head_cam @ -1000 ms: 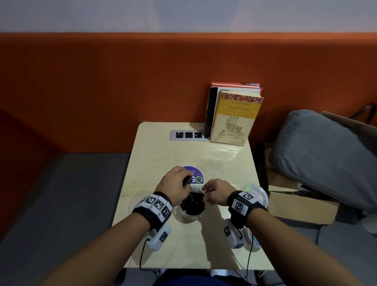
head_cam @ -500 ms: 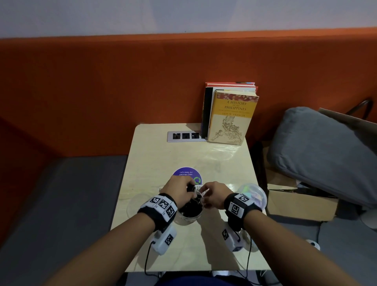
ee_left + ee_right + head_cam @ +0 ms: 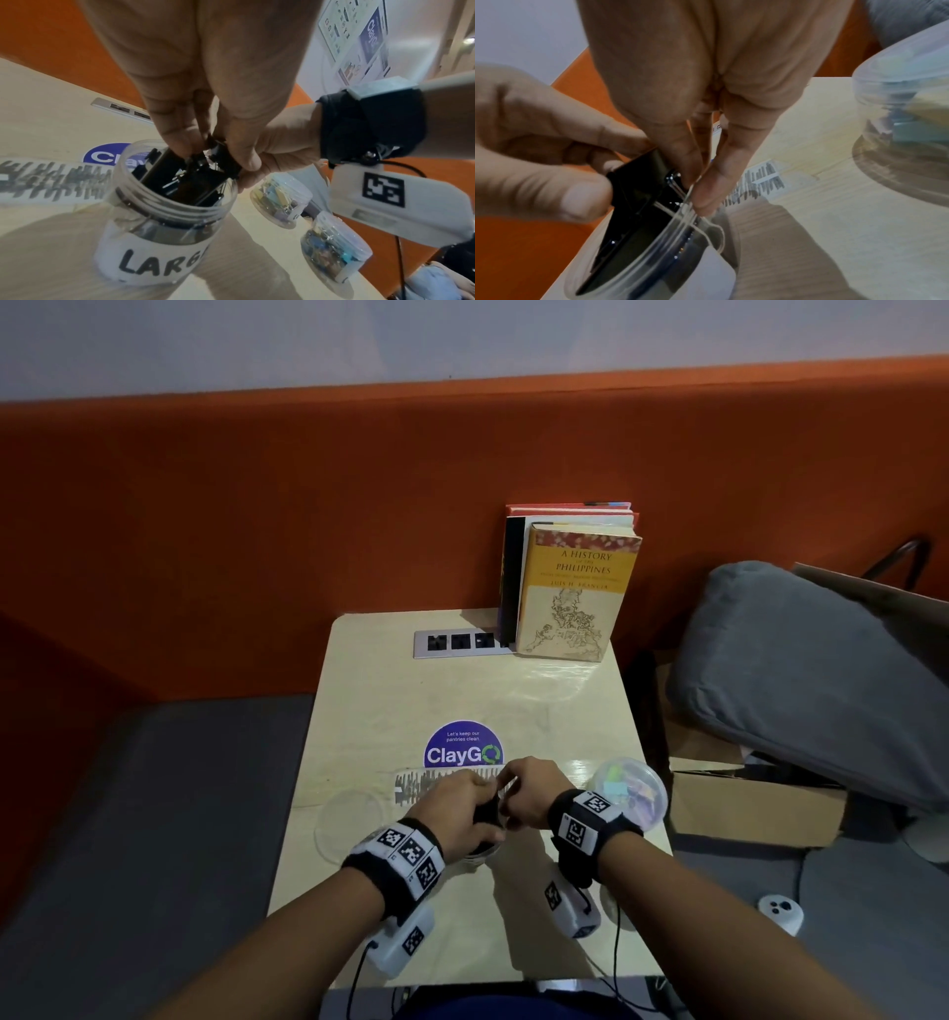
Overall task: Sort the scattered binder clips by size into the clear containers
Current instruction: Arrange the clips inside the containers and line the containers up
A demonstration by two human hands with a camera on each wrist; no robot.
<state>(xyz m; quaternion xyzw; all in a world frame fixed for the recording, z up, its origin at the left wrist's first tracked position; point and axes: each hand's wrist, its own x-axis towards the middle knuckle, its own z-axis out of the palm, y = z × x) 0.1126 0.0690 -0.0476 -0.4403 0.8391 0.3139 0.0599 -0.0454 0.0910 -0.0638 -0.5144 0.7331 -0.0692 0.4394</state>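
A clear jar labelled LARGE stands near the table's front edge, packed with black binder clips. Both hands meet over its mouth. My left hand grips a large black binder clip by its body, with the clip partly inside the jar's rim. Thumb and forefinger of my right hand pinch the same clip's wire handle. In the head view the hands hide most of the jar.
A second jar of small coloured clips stands to the right, and a third jar sits nearer the front edge. A clear lid lies to the left. Books and a socket strip stand at the back; the table edge is close on the right.
The left hand has brought the black clip down from above the jar into its mouth. The right hand has closed in beside it and taken the wire handle.
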